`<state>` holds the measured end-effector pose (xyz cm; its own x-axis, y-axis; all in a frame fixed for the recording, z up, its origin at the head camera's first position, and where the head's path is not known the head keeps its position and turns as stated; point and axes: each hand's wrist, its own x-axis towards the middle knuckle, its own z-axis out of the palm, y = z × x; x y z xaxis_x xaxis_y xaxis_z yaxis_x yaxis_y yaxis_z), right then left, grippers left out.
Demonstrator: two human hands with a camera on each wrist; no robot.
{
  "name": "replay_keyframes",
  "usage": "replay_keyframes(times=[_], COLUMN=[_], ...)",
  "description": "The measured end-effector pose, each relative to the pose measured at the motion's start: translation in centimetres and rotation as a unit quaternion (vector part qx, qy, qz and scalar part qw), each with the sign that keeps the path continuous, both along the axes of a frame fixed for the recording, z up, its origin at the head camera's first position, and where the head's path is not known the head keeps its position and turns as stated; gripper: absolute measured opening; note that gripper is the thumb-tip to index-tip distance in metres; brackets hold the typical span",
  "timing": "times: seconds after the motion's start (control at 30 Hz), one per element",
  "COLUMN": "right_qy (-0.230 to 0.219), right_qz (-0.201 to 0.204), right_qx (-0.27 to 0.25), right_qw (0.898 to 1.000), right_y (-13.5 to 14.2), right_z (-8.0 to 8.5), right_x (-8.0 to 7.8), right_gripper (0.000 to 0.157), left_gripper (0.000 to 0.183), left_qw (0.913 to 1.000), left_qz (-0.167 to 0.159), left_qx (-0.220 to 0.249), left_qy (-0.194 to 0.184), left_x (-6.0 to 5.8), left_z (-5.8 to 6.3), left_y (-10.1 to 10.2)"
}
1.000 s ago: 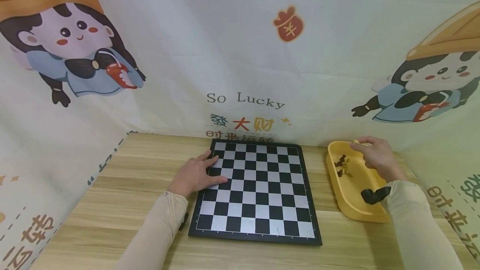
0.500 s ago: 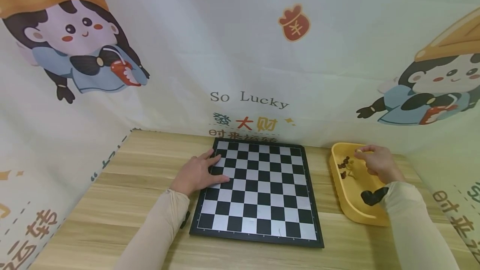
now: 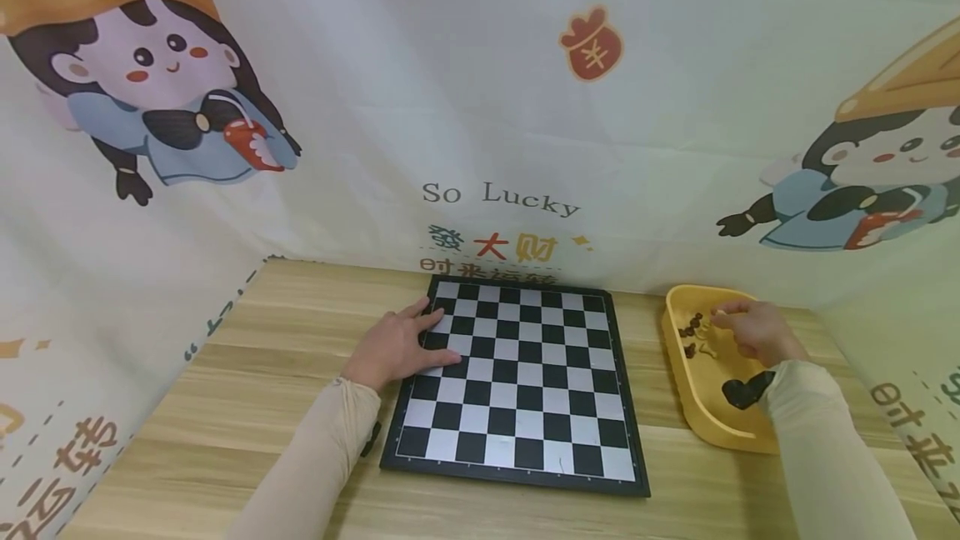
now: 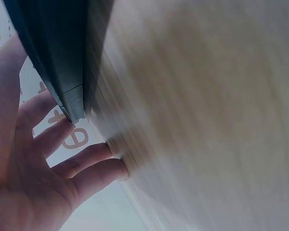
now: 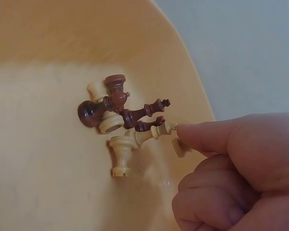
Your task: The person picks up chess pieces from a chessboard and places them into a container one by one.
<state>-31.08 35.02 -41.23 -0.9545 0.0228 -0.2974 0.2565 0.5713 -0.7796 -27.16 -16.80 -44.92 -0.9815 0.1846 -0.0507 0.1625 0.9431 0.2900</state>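
Observation:
A black-and-white chessboard (image 3: 517, 373) lies flat on the wooden table. My left hand (image 3: 393, 348) rests spread at its left edge, the thumb over the squares; the left wrist view has the fingers (image 4: 94, 175) beside the board's dark side (image 4: 58, 48). At the right, my right hand (image 3: 761, 332) reaches into a yellow tray (image 3: 693, 415). Thumb and index finger pinch a cream chess piece (image 5: 180, 147), mostly hidden, its round base showing. Right by the thumb tip lies a cream king (image 5: 156, 131), next to a cream rook (image 5: 120, 156).
Several dark brown chess pieces (image 5: 144, 111) lie heaped with cream ones in the tray. A printed cloth (image 3: 495, 107) hangs behind the table and along both sides. A black wrist device (image 3: 746, 392) sits at the right sleeve, over the tray.
My right hand has come down from the tray's far rim to close beside the heaped pieces, the pinched piece with it. My left hand keeps its place on the board.

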Motion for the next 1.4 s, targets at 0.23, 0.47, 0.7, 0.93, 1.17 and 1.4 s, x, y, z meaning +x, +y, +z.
replay_keyframes(times=[0.23, 0.47, 0.7, 0.93, 1.17, 1.4], right_qy=[-0.001, -0.007, -0.017, -0.021, -0.026, -0.023], right_qz=[-0.005, -0.010, 0.000, -0.005, 0.001, -0.010], right_qx=[-0.019, -0.024, -0.015, -0.004, -0.009, -0.002], right_qw=[1.000, 1.000, 1.000, 1.000, 1.000, 1.000], right_y=[-0.01, 0.14, 0.20, -0.08, 0.00, -0.19], right_z=[-0.34, -0.46, -0.50, -0.26, -0.45, -0.35], right_x=[0.02, 0.17, 0.33, 0.43, 0.41, 0.50], right_gripper=[0.043, 0.042, 0.039, 0.041, 0.041, 0.045], left_gripper=[0.094, 0.093, 0.093, 0.093, 0.092, 0.091], left_qw=[1.0000, 1.0000, 1.0000, 1.0000, 1.0000, 1.0000], left_qz=[0.002, 0.000, 0.002, 0.003, 0.001, 0.001], left_qx=[0.003, 0.001, 0.005, 0.006, 0.007, 0.008], left_qy=[0.000, 0.003, 0.003, 0.003, 0.004, 0.005], left_x=[0.01, 0.01, 0.10, 0.06, 0.02, 0.19], left_z=[-0.03, -0.02, 0.12, 0.13, 0.15, 0.26], left_y=[-0.01, -0.02, 0.11, 0.12, 0.17, 0.10])
